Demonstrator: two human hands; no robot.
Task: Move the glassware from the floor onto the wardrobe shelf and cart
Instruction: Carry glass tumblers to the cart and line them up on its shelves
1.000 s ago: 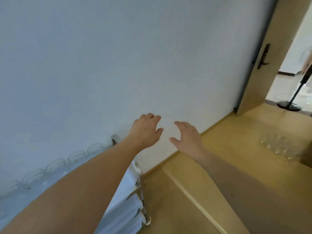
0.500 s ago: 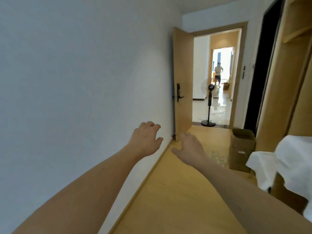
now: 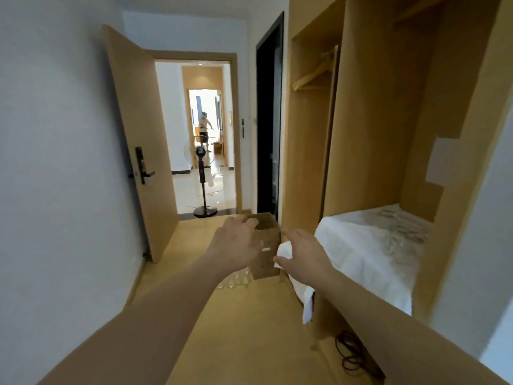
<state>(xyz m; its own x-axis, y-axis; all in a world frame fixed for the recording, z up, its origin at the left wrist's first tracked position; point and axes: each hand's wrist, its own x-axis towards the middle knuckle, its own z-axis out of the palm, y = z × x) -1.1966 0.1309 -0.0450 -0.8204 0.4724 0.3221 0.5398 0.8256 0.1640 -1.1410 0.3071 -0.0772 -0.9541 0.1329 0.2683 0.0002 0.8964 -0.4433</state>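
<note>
Since the earlier frame the view is swung to the right: the white wall now fills only the left edge, and the wardrobe shelf (image 3: 369,254) with its white cloth is brought fully into sight. Both arms are kept stretched forward.

At the far left, the plain white wall is followed by the open wooden door (image 3: 138,140), smooth and flat, with a dark handle. Beyond it, a standing fan (image 3: 202,173) is seen in the tiled hallway, and a person is made out far off.

The left hand (image 3: 236,244) is held out empty, fingers loosely spread. Below and beyond it, a cluster of clear glassware (image 3: 236,280) is seen on the smooth wooden floor, partly hidden by the forearm, just beside a brown cardboard box (image 3: 266,245). The glasses appear small and round; their exact shape cannot be told.

The right hand (image 3: 304,255) is likewise empty and spread, held in front of the hanging cloth edge. The floor glassware lies ahead and down, nearer the left hand. Further right, faint transparent glasses (image 3: 399,234) are already set on the soft, draped cloth.
</note>
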